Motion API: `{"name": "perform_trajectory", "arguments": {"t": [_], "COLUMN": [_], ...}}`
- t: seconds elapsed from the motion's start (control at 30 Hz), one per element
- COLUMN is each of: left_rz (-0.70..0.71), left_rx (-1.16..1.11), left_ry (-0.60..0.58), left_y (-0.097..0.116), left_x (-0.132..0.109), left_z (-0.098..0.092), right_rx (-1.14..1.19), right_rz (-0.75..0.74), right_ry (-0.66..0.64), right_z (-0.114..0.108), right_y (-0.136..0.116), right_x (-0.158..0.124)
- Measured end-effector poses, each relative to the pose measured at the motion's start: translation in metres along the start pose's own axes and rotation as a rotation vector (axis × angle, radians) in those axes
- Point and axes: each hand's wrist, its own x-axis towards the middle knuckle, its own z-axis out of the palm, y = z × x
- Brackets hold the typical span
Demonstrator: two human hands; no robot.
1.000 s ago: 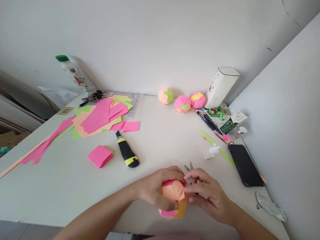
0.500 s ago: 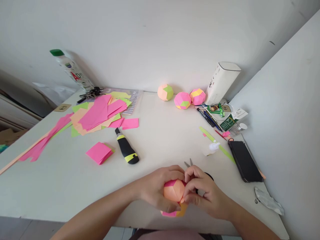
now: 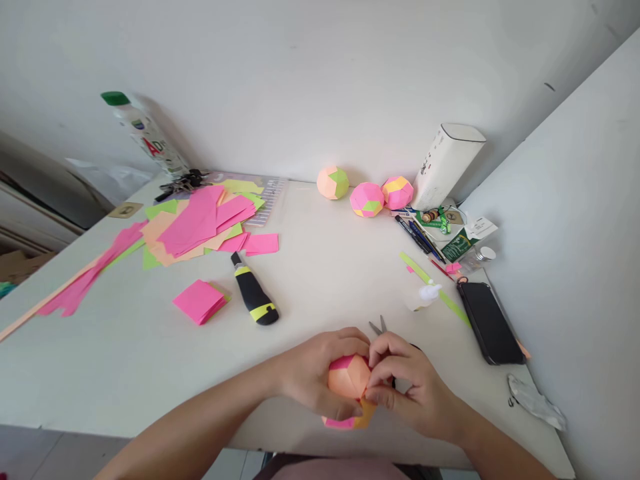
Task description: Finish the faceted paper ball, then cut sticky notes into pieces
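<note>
Both hands hold a folded paper ball [image 3: 348, 379] of orange and pink pieces just above the near edge of the white table [image 3: 325, 280]. My left hand [image 3: 315, 373] cups its left side, fingers wrapped round it. My right hand [image 3: 405, 383] pinches the ball's right side with thumb and fingertips pressed together. Scissor tips [image 3: 377, 327] poke out on the table just behind my hands.
Three finished paper balls [image 3: 367, 199] sit at the back by a white container [image 3: 443, 167]. Loose coloured paper [image 3: 200, 223], a pink square stack [image 3: 199, 301] and a black-yellow utility knife [image 3: 254, 299] lie left. A black phone [image 3: 487, 321], pens [image 3: 417, 237] and a green strip lie right.
My right hand's fingers have closed tighter against the ball's right side, and the ball sits more tucked between both hands. The view has shifted slightly.
</note>
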Motion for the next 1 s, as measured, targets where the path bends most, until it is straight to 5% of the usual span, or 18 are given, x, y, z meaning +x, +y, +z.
{"name": "perform_trajectory", "arguments": {"t": [0.53, 0.8, 1.0], "left_rz": [-0.008, -0.009, -0.002], "left_rx": [-0.020, -0.007, 0.011], "left_ry": [0.011, 0.021, 0.018], "left_y": [0.0013, 0.0028, 0.0008], "left_x": [0.0004, 0.0004, -0.0005], "left_z": [-0.0015, 0.0002, -0.0008], "right_rx": [0.104, 0.127, 0.129], "right_rz": [0.142, 0.326, 0.256], "right_ry": [0.010, 0.013, 0.044], "right_z": [-0.0025, -0.0015, 0.0013], "right_y": [-0.0027, -0.0034, 0.0024], "right_x": [0.0021, 0.0021, 0.0023]}}
